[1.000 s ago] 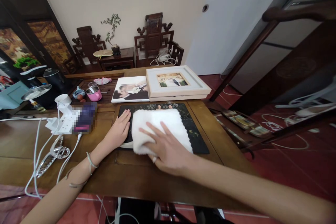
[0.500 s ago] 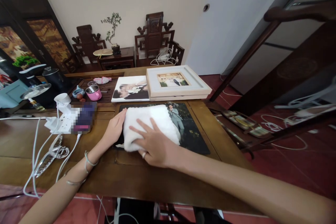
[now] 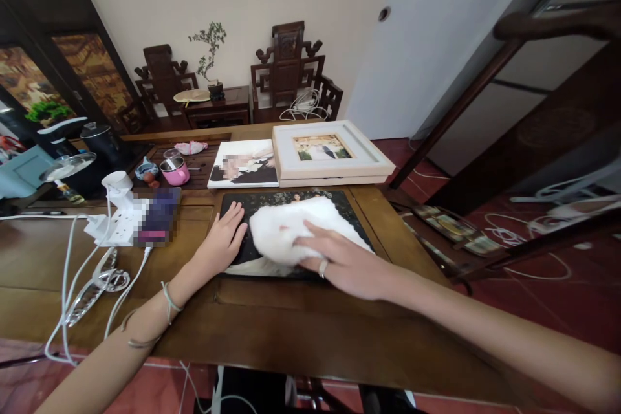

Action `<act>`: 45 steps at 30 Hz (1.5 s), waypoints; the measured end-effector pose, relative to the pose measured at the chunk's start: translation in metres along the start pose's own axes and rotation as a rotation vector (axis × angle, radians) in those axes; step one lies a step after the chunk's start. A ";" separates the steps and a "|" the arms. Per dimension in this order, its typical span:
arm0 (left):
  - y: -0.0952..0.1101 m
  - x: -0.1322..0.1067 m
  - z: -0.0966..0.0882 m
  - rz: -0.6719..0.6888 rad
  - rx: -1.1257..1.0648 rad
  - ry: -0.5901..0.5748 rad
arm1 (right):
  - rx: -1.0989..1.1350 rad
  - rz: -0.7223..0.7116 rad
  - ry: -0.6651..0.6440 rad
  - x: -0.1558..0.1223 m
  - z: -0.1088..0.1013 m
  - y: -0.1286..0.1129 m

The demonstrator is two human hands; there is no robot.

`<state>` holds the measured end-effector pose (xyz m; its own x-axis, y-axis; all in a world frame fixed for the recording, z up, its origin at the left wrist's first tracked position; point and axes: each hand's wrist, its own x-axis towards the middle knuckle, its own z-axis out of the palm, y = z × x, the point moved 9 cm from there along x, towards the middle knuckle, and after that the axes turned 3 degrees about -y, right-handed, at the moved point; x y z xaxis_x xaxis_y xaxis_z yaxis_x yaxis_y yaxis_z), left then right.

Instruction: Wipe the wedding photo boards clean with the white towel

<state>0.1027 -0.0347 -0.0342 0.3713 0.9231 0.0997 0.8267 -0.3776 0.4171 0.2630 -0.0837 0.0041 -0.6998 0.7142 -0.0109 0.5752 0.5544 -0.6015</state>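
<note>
- Left hand (image 3: 226, 236): palm down at the left edge of a dark photo print (image 3: 250, 253), fingers extended, grasping nothing. Bands (image 3: 169, 301) circle the wrist and forearm.
- Right hand (image 3: 347, 265): over the near right part of a fluffy white cloth (image 3: 284, 226), fingers partly bent, a ring (image 3: 323, 267) on one of them. Contact with the cloth clear; whether it is pinched or only pressed, cannot tell.
- Cloth: bunched on top of the print, covering much of its middle and right. Wavy edge on the right side. Well clear of the left hand's fingertips, print showing between.
- Print: lies flat on the brown wooden surface (image 3: 310, 330). Small heads show past the cloth's far edge; a pale patch shows at the near edge.
- Just beyond the print: a white-edged photo panel (image 3: 247, 168), and beside it on the right a pale box frame (image 3: 323, 149) holding a group picture.
- Left of the left hand: a clear claw clip (image 3: 104, 279), white cables (image 3: 65, 278) and a white power strip (image 3: 123, 223). A purple item (image 3: 160, 213) on the strip is blurred out.
- Farther back, left: a pink cup (image 3: 175, 171), a small blue pot (image 3: 145, 170), a black kettle (image 3: 101, 142).
</note>
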 end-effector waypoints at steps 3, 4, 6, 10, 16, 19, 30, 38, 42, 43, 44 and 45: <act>0.000 -0.001 0.000 0.002 0.020 0.005 | 0.157 0.111 0.134 0.031 -0.018 0.019; 0.001 -0.001 -0.001 0.010 0.019 0.012 | 0.204 0.106 0.158 0.046 -0.023 0.019; 0.002 -0.001 -0.002 0.028 0.018 0.028 | 0.249 0.094 0.184 0.077 -0.030 0.013; 0.002 -0.001 -0.003 0.048 0.029 0.046 | 0.254 0.046 0.139 0.130 -0.029 -0.007; 0.002 -0.001 -0.003 0.051 0.035 0.045 | 0.254 0.050 0.114 0.133 -0.030 -0.003; 0.000 -0.002 -0.001 0.034 0.022 0.032 | 0.257 0.125 0.135 0.099 -0.041 0.020; -0.002 -0.002 -0.013 0.028 -0.078 0.146 | 0.107 0.337 0.237 -0.024 -0.059 0.091; -0.001 -0.001 -0.011 0.076 -0.066 0.112 | -0.218 -0.016 -0.022 -0.080 0.005 0.027; -0.003 0.000 -0.007 0.074 -0.048 0.078 | -0.260 0.077 -0.020 -0.070 -0.013 0.053; -0.003 0.000 -0.006 0.074 -0.042 0.066 | -0.270 0.098 -0.011 -0.063 -0.019 0.063; -0.003 0.000 -0.005 0.073 -0.036 0.057 | -0.278 0.110 -0.006 -0.055 -0.025 0.073; -0.003 0.000 -0.003 0.071 -0.031 0.049 | -0.284 0.113 -0.003 -0.047 -0.030 0.082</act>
<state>0.0983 -0.0334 -0.0326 0.4067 0.8968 0.1742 0.7852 -0.4406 0.4351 0.3557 -0.0585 -0.0207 -0.6256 0.7772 -0.0675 0.7445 0.5689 -0.3493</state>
